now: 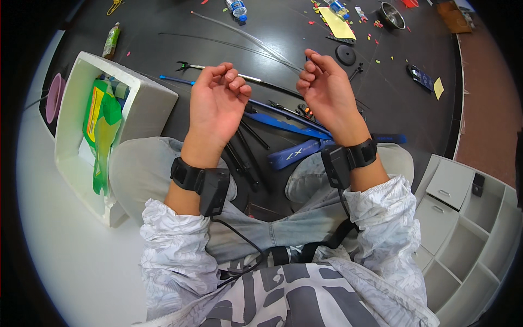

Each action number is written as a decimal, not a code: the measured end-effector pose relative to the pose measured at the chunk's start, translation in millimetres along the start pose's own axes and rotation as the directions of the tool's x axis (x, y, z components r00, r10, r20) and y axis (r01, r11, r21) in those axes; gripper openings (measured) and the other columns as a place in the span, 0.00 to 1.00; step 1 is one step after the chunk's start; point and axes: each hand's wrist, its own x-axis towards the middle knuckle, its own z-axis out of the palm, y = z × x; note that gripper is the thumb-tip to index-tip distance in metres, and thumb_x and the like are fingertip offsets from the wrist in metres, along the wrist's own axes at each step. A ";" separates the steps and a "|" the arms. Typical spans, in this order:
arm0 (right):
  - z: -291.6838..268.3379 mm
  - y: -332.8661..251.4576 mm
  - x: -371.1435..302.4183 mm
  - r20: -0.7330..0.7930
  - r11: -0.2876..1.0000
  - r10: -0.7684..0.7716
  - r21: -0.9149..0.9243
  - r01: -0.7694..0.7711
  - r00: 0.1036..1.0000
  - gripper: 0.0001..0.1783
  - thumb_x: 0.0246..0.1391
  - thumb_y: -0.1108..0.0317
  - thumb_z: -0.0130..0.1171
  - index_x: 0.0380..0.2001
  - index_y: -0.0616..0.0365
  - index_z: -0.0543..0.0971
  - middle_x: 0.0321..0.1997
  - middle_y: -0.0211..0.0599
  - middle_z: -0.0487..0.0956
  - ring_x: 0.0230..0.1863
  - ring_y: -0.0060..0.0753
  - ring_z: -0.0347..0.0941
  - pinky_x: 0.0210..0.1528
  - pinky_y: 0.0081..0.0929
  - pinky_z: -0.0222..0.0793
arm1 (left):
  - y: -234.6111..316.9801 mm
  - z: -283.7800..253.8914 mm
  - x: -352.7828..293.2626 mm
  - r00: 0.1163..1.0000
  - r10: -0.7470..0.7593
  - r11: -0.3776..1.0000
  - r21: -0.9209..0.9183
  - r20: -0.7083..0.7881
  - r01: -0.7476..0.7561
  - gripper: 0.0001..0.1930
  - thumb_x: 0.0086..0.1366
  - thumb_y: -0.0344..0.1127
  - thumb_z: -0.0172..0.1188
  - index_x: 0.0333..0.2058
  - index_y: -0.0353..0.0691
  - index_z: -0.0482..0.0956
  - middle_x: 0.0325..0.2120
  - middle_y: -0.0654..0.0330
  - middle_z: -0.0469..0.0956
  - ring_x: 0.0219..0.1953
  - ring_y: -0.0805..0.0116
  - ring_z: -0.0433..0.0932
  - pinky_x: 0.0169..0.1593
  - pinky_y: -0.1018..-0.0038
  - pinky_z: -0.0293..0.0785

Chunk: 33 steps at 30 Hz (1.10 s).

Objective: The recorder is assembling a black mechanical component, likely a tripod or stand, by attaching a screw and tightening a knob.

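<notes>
My left hand (219,103) is raised palm up with its fingers curled in, and nothing is in it. My right hand (327,90) is held the same way a little to the right, fingers loosely curled and empty. Each wrist carries a black band with a small black box; a cable runs down from each. Below the hands, on the dark floor between my knees, lie blue flat bow limbs (294,153) and several thin black rods (245,158). I sit cross-legged in light jeans.
A white foam box (144,103) with green and yellow packaging stands at my left. A white drawer-and-shelf unit (463,218) is at the right. Pliers (188,67), bottles (111,41), a metal bowl (392,16), yellow paper (336,23) and scraps lie farther out.
</notes>
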 end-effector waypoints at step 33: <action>-8.4 -7.9 -1.2 0.021 0.998 -0.056 0.019 0.056 0.998 0.11 0.58 0.68 0.52 0.42 0.62 0.72 0.27 0.28 0.67 0.27 0.22 0.61 0.32 0.22 0.61 | 40.9 7.6 -13.1 0.992 0.099 0.989 -0.119 0.073 -0.090 0.03 0.61 0.26 0.49 0.33 0.34 0.67 0.22 0.64 0.62 0.27 0.73 0.62 0.36 0.75 0.63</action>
